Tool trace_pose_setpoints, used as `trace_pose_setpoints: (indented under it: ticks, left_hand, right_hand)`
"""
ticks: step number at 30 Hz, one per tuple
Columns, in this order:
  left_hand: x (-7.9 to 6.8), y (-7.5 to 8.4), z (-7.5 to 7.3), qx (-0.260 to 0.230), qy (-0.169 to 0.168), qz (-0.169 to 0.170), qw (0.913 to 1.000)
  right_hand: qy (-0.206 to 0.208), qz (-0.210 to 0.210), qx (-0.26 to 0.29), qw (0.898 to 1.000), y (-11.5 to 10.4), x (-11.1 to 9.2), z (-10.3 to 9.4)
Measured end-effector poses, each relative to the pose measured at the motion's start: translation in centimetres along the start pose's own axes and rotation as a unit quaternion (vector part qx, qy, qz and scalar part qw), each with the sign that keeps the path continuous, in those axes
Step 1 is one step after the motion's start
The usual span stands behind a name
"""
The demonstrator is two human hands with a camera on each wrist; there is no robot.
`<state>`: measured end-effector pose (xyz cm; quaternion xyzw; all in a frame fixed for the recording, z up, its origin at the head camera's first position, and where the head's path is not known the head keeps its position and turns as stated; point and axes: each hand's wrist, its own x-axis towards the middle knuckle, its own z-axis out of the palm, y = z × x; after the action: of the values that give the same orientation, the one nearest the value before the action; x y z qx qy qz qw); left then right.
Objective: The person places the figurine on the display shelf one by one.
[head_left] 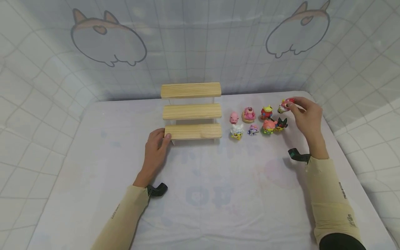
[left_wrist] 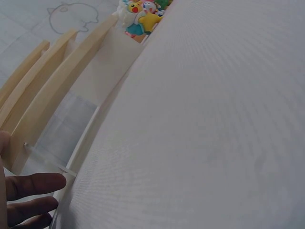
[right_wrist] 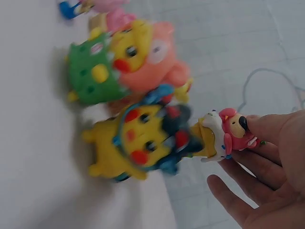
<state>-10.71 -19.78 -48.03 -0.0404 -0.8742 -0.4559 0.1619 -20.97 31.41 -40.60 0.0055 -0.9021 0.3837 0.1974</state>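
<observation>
Basically, right hand (head_left: pixel 309 116) pinched a pink figurine (right_wrist: pixel 234 130) beside the other figurines (head_left: pixel 268 127); left hand (head_left: pixel 155 148) gripped rack's (head_left: pixel 192 111) lowest step (head_left: pixel 193 131), left end.

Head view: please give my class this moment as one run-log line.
left hand: touches left end of front board | right hand: pinches pink-and-white figurine | other figurines: right of wooden stand

Grid-patterned sheeting (head_left: pixel 193 45) printed with cartoon animal outlines (head_left: pixel 107 43) hangs on three sides of the white-covered table (head_left: pixel 237 218) before me in muted light
</observation>
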Motion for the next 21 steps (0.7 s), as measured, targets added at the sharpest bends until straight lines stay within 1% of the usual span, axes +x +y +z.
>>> trace_pose_setpoints:
  ticks: [4,10,15,17,21]
  left_hand:
    - [0.0,0.0,-0.1,-0.003,0.004,0.003,1.0000]
    - [0.1,0.2,-0.1,0.000,-0.002,0.000,1.0000]
    - [0.1,0.4,-0.1,0.000,-0.004,0.002,1.0000]
    - [0.1,0.3,-0.1,0.002,-0.003,0.001,1.0000]
    - [0.0,0.1,-0.2,0.006,-0.002,-0.001,1.0000]
  right_hand:
    - [0.007,0.002,0.015,1.000,-1.5,0.1,-0.5]
    - [0.012,-0.013,0.032,0.999,-4.1,0.5,-1.1]
    - [-0.002,-0.010,0.052,0.999,-6.9,0.4,-1.3]
    - [-0.008,-0.015,0.062,0.998,-8.0,0.5,-1.1]
    - [-0.020,-0.033,0.061,0.997,-9.7,0.7,-0.5]
